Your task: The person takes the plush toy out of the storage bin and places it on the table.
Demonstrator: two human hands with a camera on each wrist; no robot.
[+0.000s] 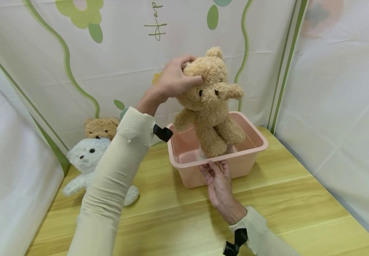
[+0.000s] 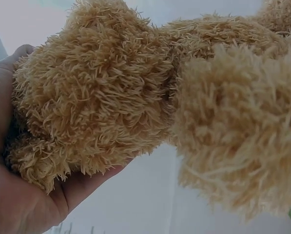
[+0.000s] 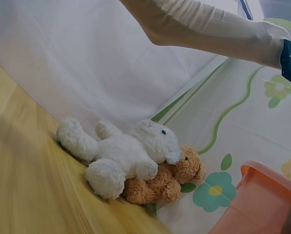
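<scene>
I see the left hand (image 1: 176, 78) grasping the tan bear (image 1: 210, 110) over the pink bin (image 1: 240, 163), the right hand (image 1: 219, 186) holding its near rim (image 1: 187, 165).

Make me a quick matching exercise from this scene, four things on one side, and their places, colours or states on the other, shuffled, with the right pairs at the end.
Column one
1. Light tan bear
2. White plush toy
3. Bin
4. Right hand

Column two
A. At the near rim of the bin
B. Pink, with an open top
C. Gripped at the head by the left hand
D. In front of a brown bear

Right pairs: 1-C, 2-D, 3-B, 4-A
</scene>
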